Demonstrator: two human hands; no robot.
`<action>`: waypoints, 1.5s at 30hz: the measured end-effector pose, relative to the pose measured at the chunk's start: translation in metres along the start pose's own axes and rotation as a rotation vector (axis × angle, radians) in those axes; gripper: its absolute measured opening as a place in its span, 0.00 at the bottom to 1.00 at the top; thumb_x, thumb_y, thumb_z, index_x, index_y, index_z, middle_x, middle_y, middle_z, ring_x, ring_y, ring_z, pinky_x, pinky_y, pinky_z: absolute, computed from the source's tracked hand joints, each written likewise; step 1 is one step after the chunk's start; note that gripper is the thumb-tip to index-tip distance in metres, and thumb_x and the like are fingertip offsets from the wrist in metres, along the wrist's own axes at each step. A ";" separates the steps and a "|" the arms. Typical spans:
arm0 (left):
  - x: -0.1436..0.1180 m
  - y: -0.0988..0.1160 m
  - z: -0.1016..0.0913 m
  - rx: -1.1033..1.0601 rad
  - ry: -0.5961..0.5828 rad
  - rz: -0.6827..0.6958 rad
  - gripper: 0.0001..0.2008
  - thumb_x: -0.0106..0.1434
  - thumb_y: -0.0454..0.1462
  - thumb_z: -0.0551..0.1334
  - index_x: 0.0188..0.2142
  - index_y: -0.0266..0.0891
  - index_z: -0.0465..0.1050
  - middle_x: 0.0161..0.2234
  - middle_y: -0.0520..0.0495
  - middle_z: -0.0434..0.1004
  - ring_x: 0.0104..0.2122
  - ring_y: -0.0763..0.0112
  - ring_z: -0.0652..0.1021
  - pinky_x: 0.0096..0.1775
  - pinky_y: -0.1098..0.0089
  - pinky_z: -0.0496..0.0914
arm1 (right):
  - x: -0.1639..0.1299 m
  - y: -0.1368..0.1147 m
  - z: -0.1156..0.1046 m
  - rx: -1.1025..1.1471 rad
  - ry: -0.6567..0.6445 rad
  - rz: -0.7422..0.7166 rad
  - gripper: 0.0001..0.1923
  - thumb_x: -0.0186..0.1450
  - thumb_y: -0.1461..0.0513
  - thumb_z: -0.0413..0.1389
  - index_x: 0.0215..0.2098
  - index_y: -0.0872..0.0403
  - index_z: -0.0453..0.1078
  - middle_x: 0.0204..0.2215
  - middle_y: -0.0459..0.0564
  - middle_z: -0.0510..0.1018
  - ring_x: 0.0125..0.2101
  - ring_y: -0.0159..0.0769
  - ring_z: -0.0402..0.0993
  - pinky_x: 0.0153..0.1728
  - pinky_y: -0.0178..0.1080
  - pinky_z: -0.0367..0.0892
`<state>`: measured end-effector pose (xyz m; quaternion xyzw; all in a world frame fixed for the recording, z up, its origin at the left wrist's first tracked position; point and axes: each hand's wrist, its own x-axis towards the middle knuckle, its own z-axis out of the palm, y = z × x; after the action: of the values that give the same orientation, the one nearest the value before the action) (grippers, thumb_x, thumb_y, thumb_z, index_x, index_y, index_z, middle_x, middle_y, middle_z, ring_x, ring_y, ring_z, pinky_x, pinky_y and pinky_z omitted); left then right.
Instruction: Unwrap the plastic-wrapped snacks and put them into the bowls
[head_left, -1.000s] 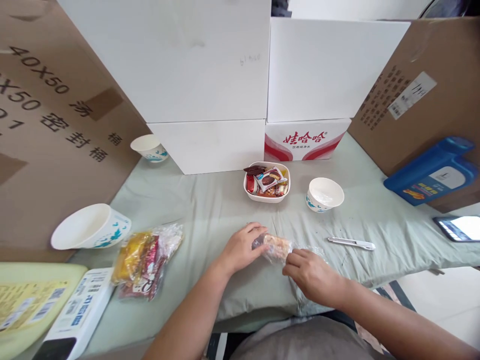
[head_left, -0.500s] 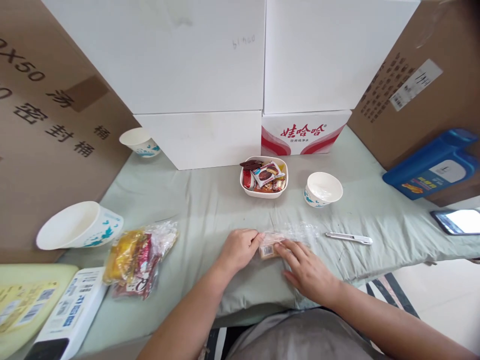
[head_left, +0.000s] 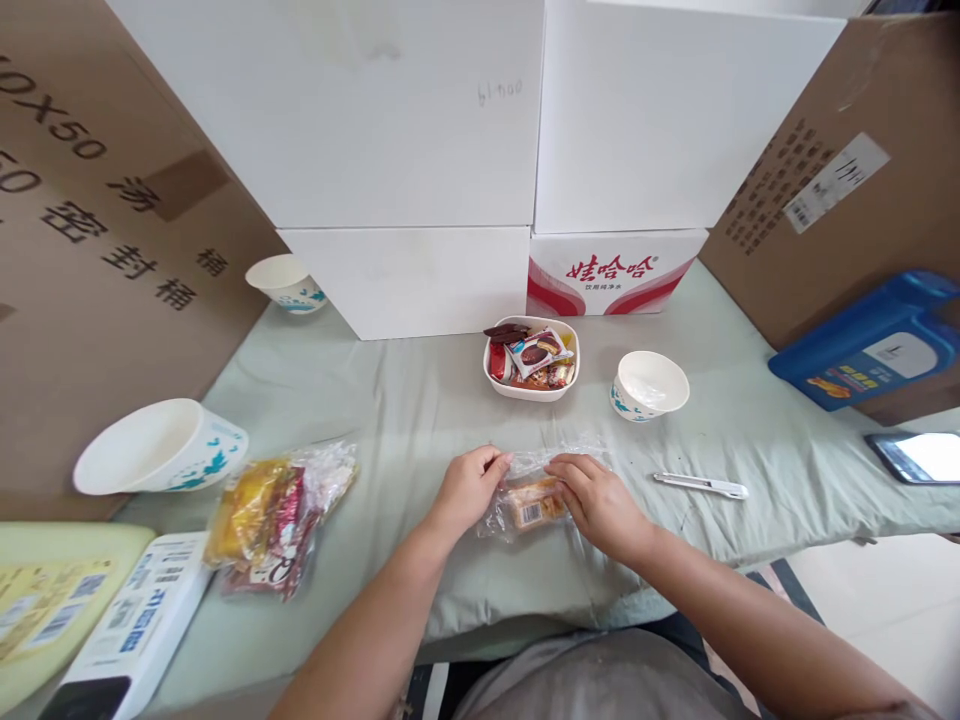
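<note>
Pinching the far edge of the clear wrapper [head_left: 493,522], the left hand [head_left: 466,492] is sitting left of the snack [head_left: 532,508]. Between both hands, the snack is lying on the cloth [head_left: 405,425], its long side running left to right, with the right end slightly farther. The right hand [head_left: 602,503] is being the nearer one, its bent fingers covering that end, but whether they are gripping, I cannot tell.
</note>
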<state>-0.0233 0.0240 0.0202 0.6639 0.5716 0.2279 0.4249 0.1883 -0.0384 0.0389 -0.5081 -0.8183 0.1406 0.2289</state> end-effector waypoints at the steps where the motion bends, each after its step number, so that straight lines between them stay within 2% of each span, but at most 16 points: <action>1: 0.000 0.000 0.000 -0.019 -0.005 -0.011 0.19 0.62 0.50 0.54 0.23 0.40 0.67 0.19 0.53 0.72 0.22 0.72 0.70 0.28 0.72 0.61 | 0.004 0.001 0.002 -0.011 -0.045 0.054 0.14 0.71 0.63 0.46 0.51 0.54 0.70 0.44 0.55 0.78 0.44 0.40 0.75 0.44 0.43 0.72; 4: -0.001 0.000 -0.001 -0.019 -0.008 -0.030 0.19 0.63 0.50 0.54 0.23 0.40 0.67 0.19 0.53 0.72 0.20 0.72 0.70 0.27 0.72 0.61 | 0.009 0.000 0.001 -0.057 -0.207 0.118 0.16 0.69 0.57 0.53 0.53 0.53 0.70 0.43 0.54 0.78 0.38 0.39 0.77 0.39 0.40 0.72; 9: -0.003 0.003 -0.002 0.158 0.015 0.012 0.18 0.66 0.45 0.53 0.23 0.40 0.67 0.20 0.53 0.74 0.22 0.72 0.72 0.30 0.72 0.60 | 0.001 -0.013 -0.002 -0.060 -0.304 -0.088 0.25 0.65 0.48 0.57 0.52 0.56 0.71 0.42 0.56 0.78 0.43 0.44 0.72 0.45 0.45 0.68; 13: -0.002 0.007 -0.004 0.316 0.035 -0.034 0.16 0.67 0.42 0.54 0.24 0.40 0.68 0.21 0.52 0.74 0.23 0.72 0.72 0.29 0.72 0.58 | -0.009 -0.029 0.011 -0.028 -0.407 -0.111 0.40 0.56 0.38 0.59 0.54 0.58 0.69 0.41 0.56 0.78 0.42 0.46 0.71 0.45 0.46 0.67; 17: 0.000 0.008 -0.009 0.500 0.074 -0.079 0.15 0.68 0.41 0.54 0.27 0.40 0.72 0.23 0.50 0.76 0.25 0.70 0.74 0.28 0.71 0.57 | -0.016 -0.042 0.012 -0.032 -0.518 -0.164 0.30 0.59 0.48 0.63 0.53 0.56 0.68 0.43 0.55 0.76 0.44 0.46 0.70 0.45 0.46 0.66; 21: 0.002 0.008 -0.010 0.632 0.051 -0.120 0.14 0.69 0.42 0.53 0.32 0.42 0.75 0.29 0.47 0.79 0.30 0.66 0.77 0.30 0.70 0.59 | -0.008 -0.039 -0.028 0.199 -0.553 -0.300 0.22 0.61 0.54 0.61 0.50 0.54 0.68 0.44 0.53 0.76 0.44 0.41 0.71 0.47 0.44 0.66; 23: 0.002 0.009 -0.008 0.671 0.038 -0.126 0.14 0.69 0.42 0.53 0.35 0.42 0.75 0.31 0.46 0.80 0.32 0.65 0.78 0.31 0.70 0.60 | 0.006 -0.031 -0.056 0.325 -0.477 -0.306 0.22 0.62 0.54 0.60 0.51 0.54 0.67 0.44 0.53 0.76 0.45 0.39 0.72 0.47 0.41 0.67; 25: 0.001 0.010 -0.007 0.696 0.029 -0.124 0.14 0.70 0.42 0.52 0.36 0.42 0.75 0.33 0.45 0.81 0.33 0.64 0.78 0.31 0.70 0.61 | 0.029 -0.017 -0.077 0.310 -0.259 -0.263 0.21 0.64 0.56 0.58 0.54 0.53 0.64 0.46 0.54 0.75 0.45 0.38 0.72 0.46 0.41 0.67; 29: 0.002 0.011 -0.007 0.689 0.016 -0.107 0.13 0.69 0.43 0.53 0.36 0.42 0.75 0.33 0.45 0.81 0.34 0.64 0.79 0.32 0.70 0.61 | 0.090 0.030 -0.072 -0.024 0.244 -0.158 0.21 0.66 0.60 0.54 0.56 0.52 0.63 0.54 0.58 0.71 0.57 0.49 0.63 0.56 0.54 0.60; 31: 0.002 0.011 -0.008 0.672 0.019 -0.093 0.13 0.69 0.43 0.54 0.35 0.42 0.75 0.32 0.46 0.80 0.34 0.65 0.78 0.32 0.70 0.61 | 0.115 0.054 -0.052 -0.143 0.229 -0.083 0.23 0.65 0.57 0.56 0.57 0.55 0.64 0.57 0.61 0.68 0.61 0.52 0.59 0.58 0.55 0.57; 33: 0.003 0.009 -0.009 0.652 0.028 -0.084 0.13 0.69 0.43 0.54 0.34 0.42 0.75 0.31 0.46 0.80 0.33 0.65 0.78 0.32 0.70 0.61 | 0.126 0.070 -0.032 -0.207 0.089 -0.068 0.28 0.65 0.54 0.57 0.60 0.58 0.62 0.60 0.62 0.65 0.63 0.53 0.55 0.60 0.55 0.56; 35: 0.003 0.008 -0.010 0.636 0.032 -0.082 0.13 0.69 0.43 0.54 0.34 0.42 0.75 0.31 0.46 0.80 0.33 0.64 0.78 0.32 0.70 0.61 | 0.122 0.073 -0.020 -0.247 0.072 -0.062 0.31 0.66 0.52 0.55 0.63 0.59 0.58 0.63 0.63 0.61 0.66 0.53 0.48 0.62 0.55 0.54; 37: 0.002 0.008 -0.010 0.630 0.033 -0.078 0.13 0.68 0.43 0.55 0.34 0.42 0.75 0.31 0.46 0.80 0.33 0.65 0.78 0.31 0.70 0.60 | 0.103 0.064 -0.017 -0.254 0.183 -0.039 0.29 0.68 0.53 0.51 0.63 0.58 0.57 0.64 0.63 0.59 0.67 0.52 0.45 0.62 0.56 0.52; 39: 0.001 0.009 -0.010 0.628 0.036 -0.078 0.13 0.68 0.43 0.55 0.34 0.42 0.75 0.30 0.46 0.80 0.33 0.65 0.78 0.31 0.70 0.60 | 0.075 0.046 -0.018 -0.196 0.258 -0.043 0.23 0.70 0.55 0.49 0.60 0.56 0.62 0.59 0.62 0.65 0.63 0.50 0.55 0.59 0.54 0.57; 42: 0.000 0.012 -0.009 0.607 0.024 -0.070 0.13 0.68 0.43 0.54 0.34 0.42 0.75 0.29 0.47 0.79 0.32 0.66 0.77 0.30 0.70 0.59 | 0.033 0.017 -0.010 -0.059 0.071 -0.210 0.14 0.71 0.60 0.47 0.51 0.53 0.69 0.44 0.56 0.76 0.48 0.41 0.70 0.50 0.46 0.67; 45: 0.001 0.010 -0.010 0.515 0.000 -0.027 0.14 0.68 0.43 0.55 0.32 0.41 0.75 0.26 0.49 0.78 0.29 0.68 0.76 0.30 0.71 0.59 | 0.001 0.007 0.010 -0.105 -0.147 -0.278 0.18 0.71 0.57 0.49 0.54 0.56 0.69 0.49 0.58 0.75 0.52 0.44 0.68 0.52 0.48 0.66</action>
<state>-0.0255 0.0277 0.0337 0.7424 0.6198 0.0691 0.2449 0.1880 -0.0345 0.0277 -0.3895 -0.9016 0.1011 0.1589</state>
